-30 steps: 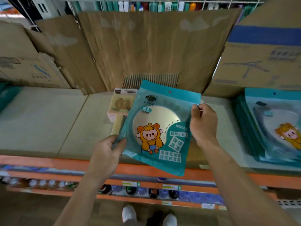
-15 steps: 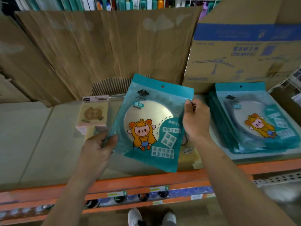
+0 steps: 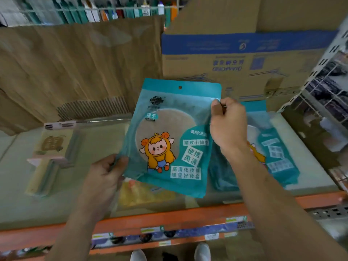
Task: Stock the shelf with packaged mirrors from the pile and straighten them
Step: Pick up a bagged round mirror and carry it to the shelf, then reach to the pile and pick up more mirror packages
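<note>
- Well to the left of the held mirror packet [image 3: 175, 140], a beige boxed item [image 3: 50, 147] lay on the shelf [image 3: 98, 144], apart from everything else.
- At the packet's lower left corner, the left hand [image 3: 105, 172] pinched the film between thumb and curled fingers.
- The packet itself was in the air above the front part of the shelf, its printed face toward the camera, tilted a little, with its hanging hole at the top.
- At the packet's upper right edge, the right hand [image 3: 227, 127] pinched it as well, fingers curled over the rim.
- Just right of the packet, partly hidden by the right forearm, a stack of matching packets [image 3: 276, 153] lay flat on the shelf with its edges not squared.
- Behind the packet and the stack stood a cardboard box [image 3: 244, 53].
- The likeliest slip was the glossy film sliding out of two small corner pinches. The mirror inside could then strike the shelf's front rail or the floor and crack.
- Laying the packet on an uneven stack could make the top ones slide forward off the shelf.
- The right forearm, crossing above the stack, could also brush it askew.
</note>
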